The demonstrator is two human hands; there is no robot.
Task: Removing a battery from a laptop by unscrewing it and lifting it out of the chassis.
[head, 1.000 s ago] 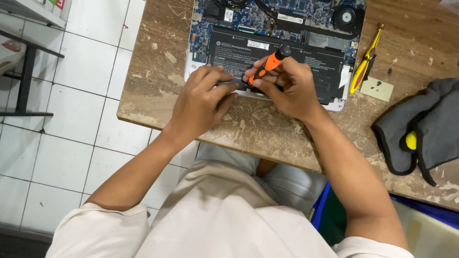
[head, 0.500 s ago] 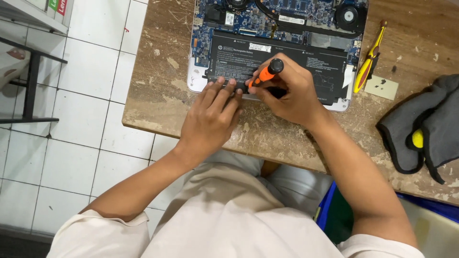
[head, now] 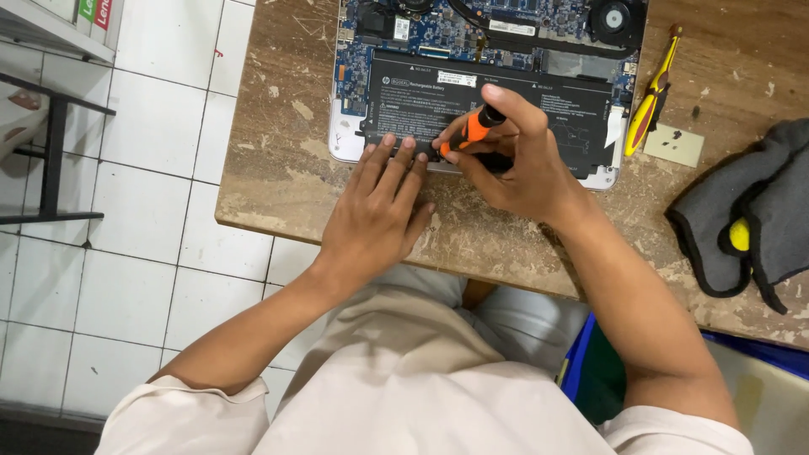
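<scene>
Left hand [head: 377, 211] lies flat, fingers together, on laptop [head: 489, 93]; right hand [head: 514, 164] pinches orange screwdriver [head: 469, 132].

Opened laptop [head: 484, 84] with exposed black battery on worn wooden worktop [head: 286, 160], left hand [head: 375, 211] flat, fingertips at battery's near edge, right hand [head: 514, 160] gripping orange-handled screwdriver [head: 472, 131], yellow screwdriver [head: 653, 93] beside laptop, grey cloth [head: 758, 211] at right.

Yellow screwdriver [head: 654, 93], grey cloth [head: 750, 211], white tiled floor [head: 126, 253].
</scene>
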